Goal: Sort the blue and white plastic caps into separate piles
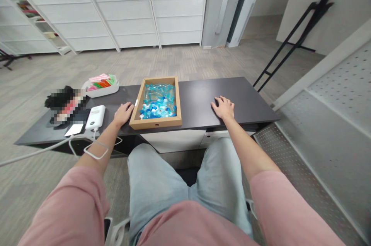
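My left hand (pixel 124 113) lies on the dark tabletop (pixel 199 103), close beside the left wall of a shallow cardboard box (pixel 155 124). Its fingers are stretched out and hold nothing. In the box are clear and light-blue bag-like pieces (pixel 159 92) toward the back, and a pile of small blue and white pieces (pixel 158 110) nearer to me. My right hand (pixel 223 107) rests on the table well to the right of the box, fingers spread and holding nothing. A dark shadow shows between its thumb and forefinger.
At the left stand a white basket (pixel 104 91) of colourful packets, a white power bank (pixel 96 117) with a cable (pixel 97 157), a white card (pixel 74 129) and a partly pixelated black item (pixel 59 99). White cabinets (pixel 121 10) line the back; a perforated panel (pixel 342 95) stands right.
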The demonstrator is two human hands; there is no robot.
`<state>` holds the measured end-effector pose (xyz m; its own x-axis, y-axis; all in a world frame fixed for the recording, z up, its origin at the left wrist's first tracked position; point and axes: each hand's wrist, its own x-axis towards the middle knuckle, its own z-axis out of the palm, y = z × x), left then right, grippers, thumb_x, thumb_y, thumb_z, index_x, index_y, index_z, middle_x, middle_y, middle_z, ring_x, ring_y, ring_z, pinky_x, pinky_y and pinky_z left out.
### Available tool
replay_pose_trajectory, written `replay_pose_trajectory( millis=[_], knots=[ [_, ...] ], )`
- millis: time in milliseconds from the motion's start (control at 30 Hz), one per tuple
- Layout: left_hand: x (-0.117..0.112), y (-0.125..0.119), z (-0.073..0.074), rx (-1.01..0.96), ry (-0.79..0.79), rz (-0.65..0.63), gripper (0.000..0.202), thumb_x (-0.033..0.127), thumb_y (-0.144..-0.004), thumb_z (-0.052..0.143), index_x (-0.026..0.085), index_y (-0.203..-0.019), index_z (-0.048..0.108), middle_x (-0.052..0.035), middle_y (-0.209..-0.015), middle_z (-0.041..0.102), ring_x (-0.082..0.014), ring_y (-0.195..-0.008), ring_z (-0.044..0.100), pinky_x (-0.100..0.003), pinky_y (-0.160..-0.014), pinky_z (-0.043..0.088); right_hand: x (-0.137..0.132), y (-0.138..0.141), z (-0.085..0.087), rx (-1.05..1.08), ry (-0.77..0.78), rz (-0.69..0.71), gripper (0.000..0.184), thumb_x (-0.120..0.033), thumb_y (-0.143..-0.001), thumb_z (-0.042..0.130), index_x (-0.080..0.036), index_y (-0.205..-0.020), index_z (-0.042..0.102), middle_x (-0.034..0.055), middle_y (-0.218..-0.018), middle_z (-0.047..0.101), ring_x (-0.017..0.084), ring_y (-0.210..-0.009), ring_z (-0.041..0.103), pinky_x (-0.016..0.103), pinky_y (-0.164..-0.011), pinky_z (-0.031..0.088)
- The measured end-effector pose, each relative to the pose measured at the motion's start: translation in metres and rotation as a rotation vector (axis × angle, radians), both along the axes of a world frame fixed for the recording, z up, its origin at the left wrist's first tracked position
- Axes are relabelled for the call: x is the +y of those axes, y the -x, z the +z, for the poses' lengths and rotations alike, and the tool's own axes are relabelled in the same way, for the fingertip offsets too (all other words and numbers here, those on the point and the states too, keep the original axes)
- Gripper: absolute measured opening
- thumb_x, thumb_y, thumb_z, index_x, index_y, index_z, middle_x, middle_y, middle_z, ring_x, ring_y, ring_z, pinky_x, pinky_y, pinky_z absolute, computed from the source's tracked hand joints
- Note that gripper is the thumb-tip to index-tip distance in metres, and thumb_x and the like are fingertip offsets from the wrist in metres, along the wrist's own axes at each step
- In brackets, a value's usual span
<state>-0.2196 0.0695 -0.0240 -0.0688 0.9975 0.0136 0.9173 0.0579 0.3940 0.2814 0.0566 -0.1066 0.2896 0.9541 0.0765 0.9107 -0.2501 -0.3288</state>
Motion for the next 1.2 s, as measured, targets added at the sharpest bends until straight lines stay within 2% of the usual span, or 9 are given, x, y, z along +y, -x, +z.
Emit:
replay_pose_trajectory(
  millis=[133, 300, 367, 533, 667, 967, 1200],
  knots=[
    [-0.005, 0.005, -0.013, 0.087, 0.063, -0.010, 0.069, 0.040, -0.110, 0.046, 0.001, -0.166, 0.050, -0.0270, -0.180, 0.037, -0.0407, -0.173, 0.025, -0.056, -0.140, 0.025, -0.002, 0.001, 0.002, -0.003, 0.013, 0.000, 0.060, -0.052, -0.111, 0.048, -0.024, -0.161, 0.065, 0.0157, -0.177, 0.049, 0.039, -0.162, 0.041, 0.059, -0.131, 0.032],
    [-0.008, 0.006, -0.023, 0.138, 0.069, -0.034, 0.070, 0.038, -0.111, 0.037, 0.007, -0.173, 0.041, -0.0229, -0.185, 0.031, -0.0364, -0.176, 0.019, -0.055, -0.142, 0.019, -0.003, 0.000, 0.002, -0.017, 0.011, 0.000, 0.059, -0.056, -0.112, 0.045, -0.032, -0.162, 0.064, 0.0108, -0.178, 0.049, 0.036, -0.162, 0.041, 0.058, -0.132, 0.034],
    [-0.008, 0.007, -0.024, 0.146, 0.068, -0.043, 0.069, 0.037, -0.111, 0.035, 0.009, -0.174, 0.040, -0.0220, -0.185, 0.030, -0.0357, -0.176, 0.018, -0.054, -0.142, 0.018, -0.002, 0.000, 0.002, -0.018, 0.016, 0.001, 0.060, -0.056, -0.112, 0.045, -0.031, -0.163, 0.063, 0.0110, -0.178, 0.049, 0.036, -0.163, 0.041, 0.058, -0.132, 0.033],
    [-0.007, 0.009, -0.027, 0.152, 0.068, -0.038, 0.071, 0.033, -0.110, 0.036, 0.002, -0.174, 0.039, -0.0229, -0.185, 0.030, -0.0379, -0.176, 0.019, -0.056, -0.143, 0.018, -0.001, -0.001, 0.000, -0.014, 0.012, -0.002, 0.060, -0.053, -0.112, 0.047, -0.026, -0.162, 0.064, 0.0148, -0.178, 0.049, 0.038, -0.162, 0.041, 0.059, -0.132, 0.032],
    [-0.007, 0.010, -0.030, 0.133, 0.053, -0.033, 0.072, 0.038, -0.111, 0.036, 0.005, -0.175, 0.039, -0.0182, -0.186, 0.030, -0.0356, -0.176, 0.018, -0.053, -0.143, 0.017, 0.001, -0.004, -0.003, -0.019, -0.001, 0.001, 0.061, -0.053, -0.111, 0.047, -0.025, -0.162, 0.064, 0.0150, -0.178, 0.049, 0.039, -0.161, 0.041, 0.060, -0.132, 0.031],
    [-0.003, 0.012, -0.037, 0.125, 0.011, -0.001, 0.071, 0.039, -0.110, 0.035, 0.008, -0.174, 0.044, -0.0174, -0.185, 0.034, -0.0350, -0.175, 0.023, -0.053, -0.142, 0.020, 0.000, -0.002, 0.003, -0.034, 0.008, 0.004, 0.063, -0.054, -0.109, 0.045, -0.025, -0.160, 0.066, 0.0172, -0.177, 0.049, 0.042, -0.160, 0.043, 0.061, -0.128, 0.032],
    [0.003, 0.019, -0.045, 0.089, -0.016, 0.013, 0.073, 0.044, -0.110, 0.036, 0.009, -0.173, 0.046, -0.0169, -0.184, 0.036, -0.0342, -0.175, 0.023, -0.053, -0.142, 0.021, -0.001, -0.012, 0.010, 0.116, -0.056, -0.057, 0.060, -0.057, -0.108, 0.032, -0.034, -0.147, 0.071, 0.0123, -0.157, 0.070, 0.035, -0.146, 0.061, 0.050, -0.125, 0.041]
  ],
)
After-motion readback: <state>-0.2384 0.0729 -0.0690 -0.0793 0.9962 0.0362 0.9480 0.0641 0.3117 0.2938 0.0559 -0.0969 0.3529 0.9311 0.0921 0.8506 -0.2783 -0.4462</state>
